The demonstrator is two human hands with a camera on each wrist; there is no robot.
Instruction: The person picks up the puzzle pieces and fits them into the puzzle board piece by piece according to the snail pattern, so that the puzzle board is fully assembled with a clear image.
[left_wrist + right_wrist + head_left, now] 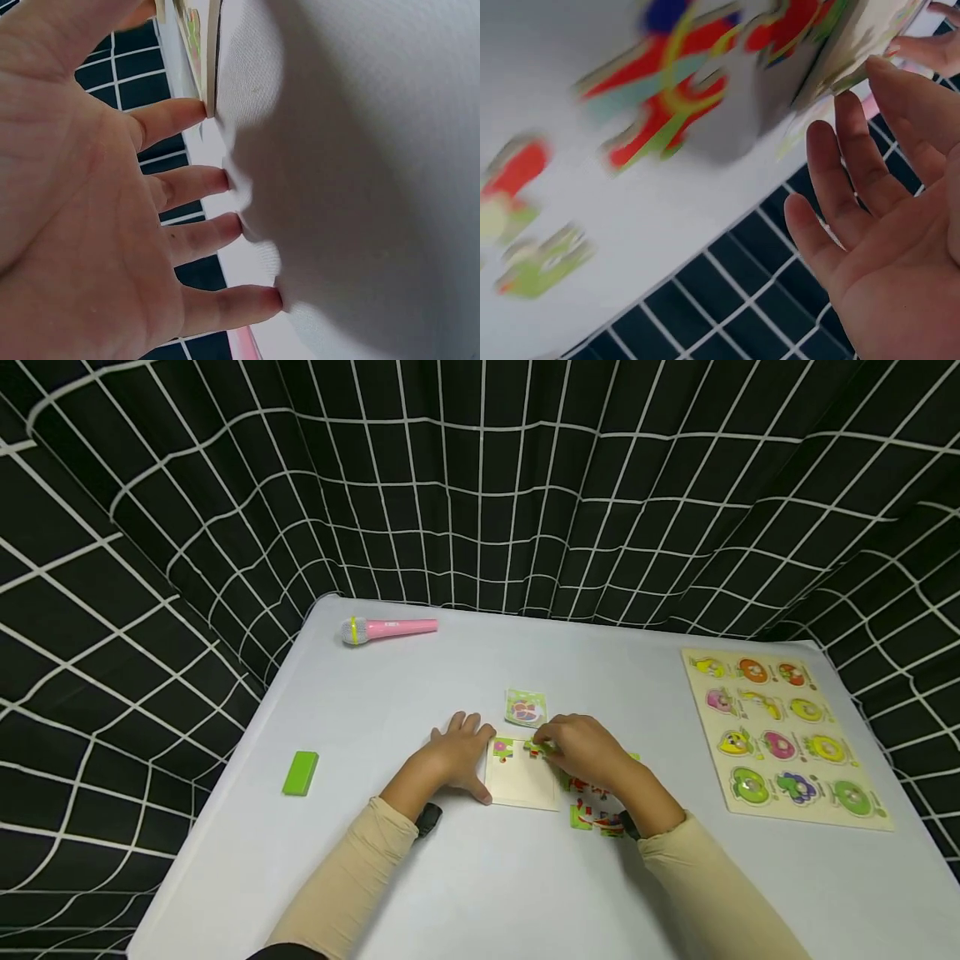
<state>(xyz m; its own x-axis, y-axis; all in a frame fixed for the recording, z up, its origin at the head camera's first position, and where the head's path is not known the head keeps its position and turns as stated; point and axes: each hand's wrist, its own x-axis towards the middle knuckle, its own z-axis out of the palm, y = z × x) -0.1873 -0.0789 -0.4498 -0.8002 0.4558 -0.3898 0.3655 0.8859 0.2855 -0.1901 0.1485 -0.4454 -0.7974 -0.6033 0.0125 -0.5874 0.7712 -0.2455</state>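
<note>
A pale wooden puzzle board lies at the middle of the table, with a green and pink jigsaw piece in its far left corner. My left hand is spread at the board's left side; in the left wrist view the index fingertip touches the board's edge and the other fingertips rest on the table. Between thumb and index finger, my right hand pinches a small green jigsaw piece above the board's far side. Loose red and green jigsaw pieces lie right of the board, partly hidden under the right arm.
Just beyond the board sits a small picture card. A pink toy microphone lies at the far left, a green block at the left. On the right is a fruit peg puzzle. Dark gridded curtains surround the table.
</note>
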